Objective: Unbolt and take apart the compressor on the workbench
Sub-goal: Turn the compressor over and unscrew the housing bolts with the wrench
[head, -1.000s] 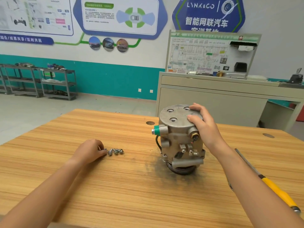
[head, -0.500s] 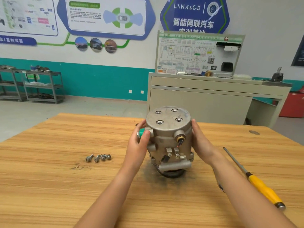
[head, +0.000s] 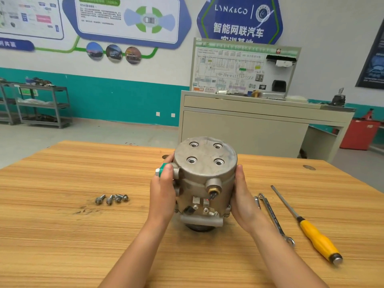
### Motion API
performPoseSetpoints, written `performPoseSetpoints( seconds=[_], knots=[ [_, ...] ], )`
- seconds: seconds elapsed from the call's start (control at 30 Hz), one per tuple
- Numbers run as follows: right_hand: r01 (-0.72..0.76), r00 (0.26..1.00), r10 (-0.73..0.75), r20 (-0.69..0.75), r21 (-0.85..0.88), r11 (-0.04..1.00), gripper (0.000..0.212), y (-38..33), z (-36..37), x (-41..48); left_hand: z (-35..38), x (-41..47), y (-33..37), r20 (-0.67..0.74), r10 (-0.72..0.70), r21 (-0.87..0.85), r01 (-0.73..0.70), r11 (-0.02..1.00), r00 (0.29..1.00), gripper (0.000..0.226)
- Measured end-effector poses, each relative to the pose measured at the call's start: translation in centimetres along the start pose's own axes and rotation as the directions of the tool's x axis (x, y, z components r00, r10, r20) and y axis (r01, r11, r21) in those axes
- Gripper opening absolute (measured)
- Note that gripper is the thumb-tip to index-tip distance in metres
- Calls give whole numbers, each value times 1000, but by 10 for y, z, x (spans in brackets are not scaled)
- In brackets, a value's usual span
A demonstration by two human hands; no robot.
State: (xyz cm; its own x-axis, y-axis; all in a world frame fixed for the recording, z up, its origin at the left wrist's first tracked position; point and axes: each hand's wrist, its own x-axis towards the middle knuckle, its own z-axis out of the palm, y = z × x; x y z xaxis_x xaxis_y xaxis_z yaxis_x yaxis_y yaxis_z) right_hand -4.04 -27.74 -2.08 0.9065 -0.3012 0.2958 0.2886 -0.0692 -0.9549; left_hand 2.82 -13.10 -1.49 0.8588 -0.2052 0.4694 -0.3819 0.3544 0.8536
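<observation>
compressor (head: 204,179): standing on end near the middle of the bench (head: 62,235), dark round end down on the wood, flat cap facing up; four open bolt holes (head: 191,160) in that cap
left hand (head: 163,192): wrapped round the compressor's 9 o'clock side; thumb lying over the green cap (head: 159,171) on the side port; fingers curl off behind the body, tips mostly out of sight
right hand (head: 242,202): gripping the 3 o'clock side, palm flat against the housing, thumb pointing up along it; fingers go round the back, hidden too
bolts (head: 112,198): four of them, lying in a tight little row on the bench out at 9 o'clock from the compressor; well apart from the left hand
wrench (head: 272,217): flat on the bench at 3 o'clock, just beside the right wrist
screwdriver (head: 307,225): yellow handle, a bit further out at 3 o'clock, beside the wrench and not touching it; shaft pointing to about 11 o'clock, handle toward 5
</observation>
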Motion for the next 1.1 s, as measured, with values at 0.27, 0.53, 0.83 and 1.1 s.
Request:
performPoseSetpoints(
  seconds=[0.27,0.53,0.83,1.1],
  knots=[
    [59,994,-53,96,-54,997,90,-12,34,-30,-35,-26,20,-180,-27,-86,12,996,983,55],
    [284,957,-288,-45,-74,956,109,-23,43,-42,-24,-23,35,6,-77,-74,77,994,997,52],
    [352,860,-404,-310,-213,912,72,-15,31,-47,-25,-27,26,151,127,-22,-125,992,980,39],
    [336,888,-368,-277,-155,929,58,-19,27,-41,-17,-11,16,275,169,19,-181,983,947,48]
  ],
)
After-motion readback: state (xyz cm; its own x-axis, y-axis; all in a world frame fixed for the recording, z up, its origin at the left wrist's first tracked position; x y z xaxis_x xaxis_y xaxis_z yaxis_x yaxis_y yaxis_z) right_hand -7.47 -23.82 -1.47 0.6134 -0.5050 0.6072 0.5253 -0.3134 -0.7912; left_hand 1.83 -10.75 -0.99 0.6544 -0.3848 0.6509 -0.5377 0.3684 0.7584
